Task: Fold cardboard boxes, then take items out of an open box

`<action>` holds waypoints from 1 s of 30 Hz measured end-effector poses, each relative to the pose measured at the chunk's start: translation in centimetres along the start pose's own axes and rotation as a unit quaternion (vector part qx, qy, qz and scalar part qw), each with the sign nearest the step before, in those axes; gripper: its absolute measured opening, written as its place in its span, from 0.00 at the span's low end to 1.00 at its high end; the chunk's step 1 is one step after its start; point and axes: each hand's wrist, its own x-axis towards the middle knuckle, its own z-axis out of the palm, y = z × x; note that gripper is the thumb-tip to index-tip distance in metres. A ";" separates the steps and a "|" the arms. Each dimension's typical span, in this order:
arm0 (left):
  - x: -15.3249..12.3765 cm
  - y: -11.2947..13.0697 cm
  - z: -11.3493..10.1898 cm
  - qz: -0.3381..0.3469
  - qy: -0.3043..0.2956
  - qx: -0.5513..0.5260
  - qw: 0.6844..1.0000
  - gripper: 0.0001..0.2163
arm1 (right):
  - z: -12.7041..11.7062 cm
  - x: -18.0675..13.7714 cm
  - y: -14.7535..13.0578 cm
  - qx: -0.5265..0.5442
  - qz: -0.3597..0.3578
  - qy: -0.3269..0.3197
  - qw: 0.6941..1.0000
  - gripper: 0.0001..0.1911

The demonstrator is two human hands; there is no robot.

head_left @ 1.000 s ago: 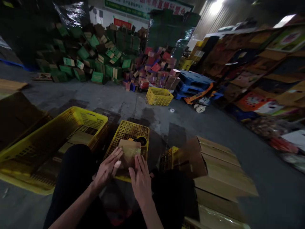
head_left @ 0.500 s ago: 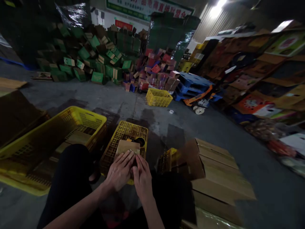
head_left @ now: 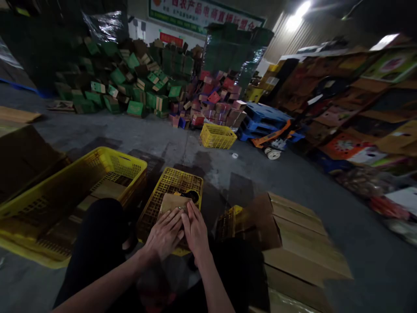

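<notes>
A small brown cardboard box [head_left: 174, 202] rests on an upturned-looking yellow plastic crate [head_left: 170, 176] between my knees. My left hand [head_left: 165, 234] lies over the box with its fingers stretched flat and close together. Beside it, my right hand [head_left: 196, 228] has its fingers extended along the box's right side, the thumb near the left fingertips. A shiny strip, apparently clear tape, shows at the fingertips. Just behind the box sits a yellow and black tape dispenser [head_left: 193, 195], partly hidden. The near part of the box is covered by my hands.
To the left stands a large yellow crate [head_left: 107, 161] with flat cardboard pieces [head_left: 109, 189] inside. Folded cardboard cartons [head_left: 299, 234] are stacked at my right. Further off are another yellow crate [head_left: 218, 135], blue pallets [head_left: 265, 114], an orange pallet jack [head_left: 273, 138] and piled green boxes [head_left: 135, 108].
My right hand has shifted slightly up and over the box's right edge. The left hand has hardly moved. The view has tipped slightly upward.
</notes>
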 end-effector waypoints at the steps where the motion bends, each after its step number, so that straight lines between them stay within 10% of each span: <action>1: 0.1 0.1 0.0 -0.001 0.001 0.000 1.000 0.22 | -0.1 0.0 0.1 0.025 0.012 -0.011 1.000 0.30; 10: 2.3 0.6 0.2 -0.002 0.000 -0.017 1.000 0.21 | -0.5 -0.5 1.5 0.172 0.076 -0.062 0.980 0.30; 30: -2.1 -6.2 -2.5 -0.079 -0.006 -0.016 0.997 0.24 | -0.1 -0.7 1.0 -0.036 0.025 -0.034 0.998 0.29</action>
